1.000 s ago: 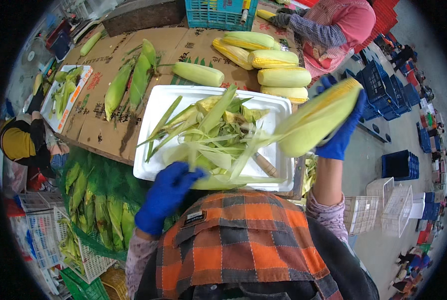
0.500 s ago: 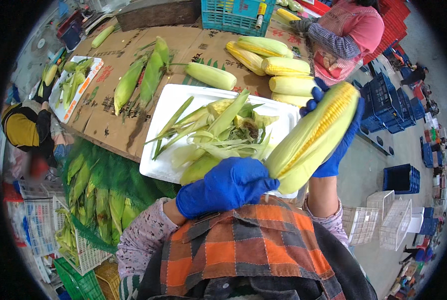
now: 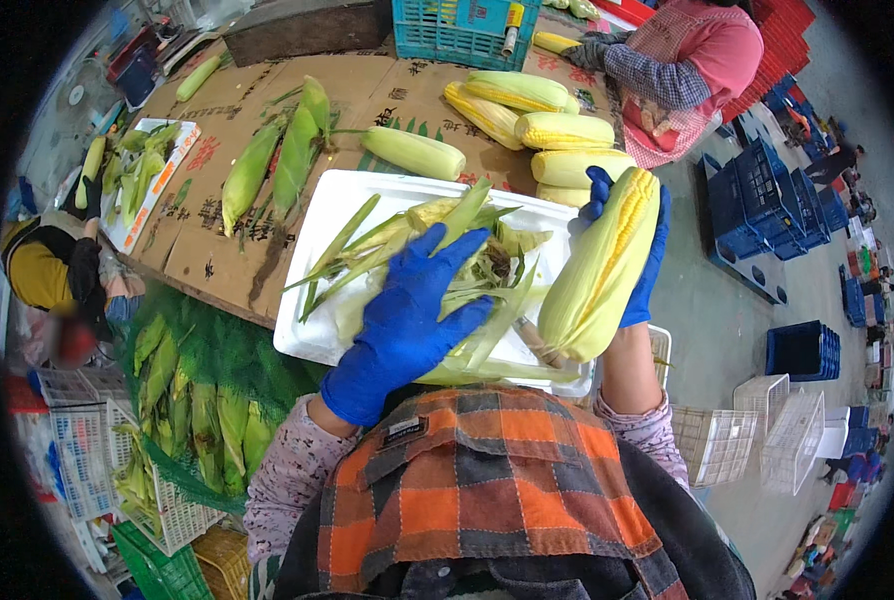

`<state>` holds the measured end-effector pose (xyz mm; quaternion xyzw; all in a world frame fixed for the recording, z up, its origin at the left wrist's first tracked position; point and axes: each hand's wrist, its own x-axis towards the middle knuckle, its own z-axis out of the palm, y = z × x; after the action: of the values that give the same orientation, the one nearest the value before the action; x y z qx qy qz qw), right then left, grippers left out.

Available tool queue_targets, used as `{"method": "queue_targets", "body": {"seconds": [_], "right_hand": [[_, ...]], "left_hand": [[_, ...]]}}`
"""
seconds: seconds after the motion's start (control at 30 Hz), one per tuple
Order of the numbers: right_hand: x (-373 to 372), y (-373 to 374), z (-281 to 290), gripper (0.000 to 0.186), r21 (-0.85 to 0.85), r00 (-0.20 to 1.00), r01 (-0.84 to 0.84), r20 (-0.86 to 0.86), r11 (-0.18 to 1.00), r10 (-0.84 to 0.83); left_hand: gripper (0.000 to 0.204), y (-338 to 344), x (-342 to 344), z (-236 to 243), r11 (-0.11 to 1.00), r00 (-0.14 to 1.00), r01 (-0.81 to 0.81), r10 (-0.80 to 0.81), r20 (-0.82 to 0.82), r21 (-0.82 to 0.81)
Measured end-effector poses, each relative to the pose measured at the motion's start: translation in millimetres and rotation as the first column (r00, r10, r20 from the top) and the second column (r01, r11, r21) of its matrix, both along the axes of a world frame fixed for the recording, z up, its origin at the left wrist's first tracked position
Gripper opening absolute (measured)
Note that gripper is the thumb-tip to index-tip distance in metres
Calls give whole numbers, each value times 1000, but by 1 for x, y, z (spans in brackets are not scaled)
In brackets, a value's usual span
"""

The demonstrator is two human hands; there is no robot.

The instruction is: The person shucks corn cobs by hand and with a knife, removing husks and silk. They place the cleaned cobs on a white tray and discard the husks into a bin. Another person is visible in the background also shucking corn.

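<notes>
A partly husked ear of corn (image 3: pixel 603 265), with a strip of yellow kernels bare along its length, is held upright and slightly tilted in my right hand (image 3: pixel 645 275). The blue-gloved fingers wrap behind it, so part of that hand is hidden. My left hand (image 3: pixel 407 315), also gloved in blue, reaches over the white foam tray (image 3: pixel 302 290) with its fingers spread and nothing gripped. Beneath and beside its fingertips lie loose green husk leaves (image 3: pixel 467 270) heaped in the tray. Several trimmed ears (image 3: pixel 565 130) are grouped just beyond the tray at the right.
Unhusked ears (image 3: pixel 300 150) and a pale ear (image 3: pixel 412 152) rest on the cardboard-covered table (image 3: pixel 217 200). A teal crate (image 3: pixel 457 30) stands at the far edge. Co-workers (image 3: pixel 692 60) are at the far right and left. Green netting with corn (image 3: pixel 197 400) is at lower left.
My left hand has left the base of the corn, moved left over the husks in the tray and spread its fingers. My right hand has shifted the corn slightly left, more upright.
</notes>
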<state>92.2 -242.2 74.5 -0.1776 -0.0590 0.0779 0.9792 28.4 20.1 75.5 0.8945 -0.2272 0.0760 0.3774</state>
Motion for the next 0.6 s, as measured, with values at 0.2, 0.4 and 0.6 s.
{"method": "queue_targets", "body": {"seconds": [0.2,0.4,0.6], "right_hand": [[-11,47,19,71,-255,999,-1,-50,967,-12],[-6,80,14,57,-495,985,-55,-170,867,-34],[-14,60,-10,46,-898,968,-232,-173,375,184]], "left_hand": [[81,-28,-5,6,680,655,60,-580,-485,-731],[67,-26,-4,0,676,672,-144,-470,-573,-723],[48,3,14,-35,823,927,51,-250,-279,-566]]}}
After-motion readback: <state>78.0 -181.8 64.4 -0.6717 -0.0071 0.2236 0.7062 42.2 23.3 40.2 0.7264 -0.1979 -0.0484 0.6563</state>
